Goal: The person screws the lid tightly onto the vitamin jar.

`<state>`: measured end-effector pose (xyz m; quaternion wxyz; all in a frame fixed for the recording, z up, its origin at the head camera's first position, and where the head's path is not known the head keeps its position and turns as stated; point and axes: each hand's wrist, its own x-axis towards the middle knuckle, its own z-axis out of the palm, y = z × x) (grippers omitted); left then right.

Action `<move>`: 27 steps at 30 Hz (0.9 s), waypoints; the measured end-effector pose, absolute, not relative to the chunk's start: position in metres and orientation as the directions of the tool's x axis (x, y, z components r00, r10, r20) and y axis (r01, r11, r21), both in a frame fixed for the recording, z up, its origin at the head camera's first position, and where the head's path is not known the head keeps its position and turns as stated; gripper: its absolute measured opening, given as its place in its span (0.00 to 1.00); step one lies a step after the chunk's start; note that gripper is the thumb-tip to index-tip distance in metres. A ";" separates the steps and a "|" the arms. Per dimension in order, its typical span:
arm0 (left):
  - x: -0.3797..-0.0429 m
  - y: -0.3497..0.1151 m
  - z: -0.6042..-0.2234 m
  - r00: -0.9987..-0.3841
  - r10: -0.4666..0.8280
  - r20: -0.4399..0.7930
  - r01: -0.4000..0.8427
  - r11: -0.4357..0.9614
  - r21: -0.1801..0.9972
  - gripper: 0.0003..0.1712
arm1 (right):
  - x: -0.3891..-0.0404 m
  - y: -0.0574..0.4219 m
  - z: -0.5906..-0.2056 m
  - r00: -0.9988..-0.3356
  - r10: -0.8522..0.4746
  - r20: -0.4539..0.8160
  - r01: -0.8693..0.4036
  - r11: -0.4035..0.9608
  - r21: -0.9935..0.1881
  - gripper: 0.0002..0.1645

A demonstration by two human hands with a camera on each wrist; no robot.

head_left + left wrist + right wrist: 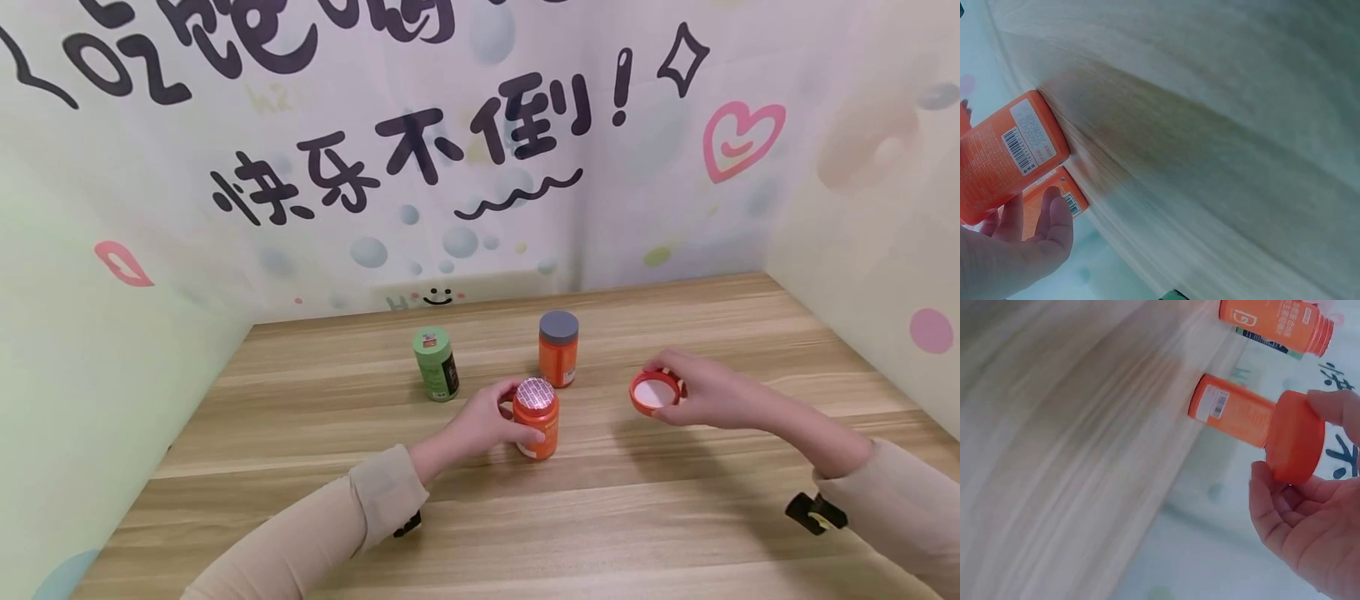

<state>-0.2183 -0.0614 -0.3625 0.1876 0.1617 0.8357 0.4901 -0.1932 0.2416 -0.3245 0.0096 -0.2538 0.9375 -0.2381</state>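
An orange bottle [549, 423] stands on the wooden table, its mouth covered by a patterned foil seal [536, 393]. My left hand [480, 421] grips it from the left side, thumb in front. The left wrist view shows the barcode label of this bottle [1013, 156] close up. Off to the right and above the table, my right hand [705, 392] pinches a red-orange screw cap [654, 393] by its rim, the pale inner lining turned to the head camera. The right wrist view shows the outside of the cap [1295, 437] between thumb and fingers.
Behind the held bottle stands another orange bottle [558, 362] with a grey lid. A green lidded bottle [437, 371] is further left. Printed cloth walls [480, 242] enclose the table [300, 417] at the back and both sides.
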 end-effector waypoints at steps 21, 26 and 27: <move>-0.219 -0.063 -0.364 -0.875 0.462 -0.149 0.088 0.452 0.888 0.41 | -0.208 0.172 -0.291 -0.760 -0.642 0.101 -0.621 0.671 -0.405 0.25; -0.219 -0.062 -0.364 -0.873 0.465 -0.144 0.094 0.450 0.888 0.40 | -0.209 0.161 -0.287 -0.713 -0.698 0.071 -0.673 0.652 -0.350 0.24; -0.219 -0.062 -0.364 -0.873 0.465 -0.144 0.093 0.451 0.888 0.40 | -0.209 0.159 -0.286 -0.703 -0.708 0.071 -0.685 0.646 -0.335 0.24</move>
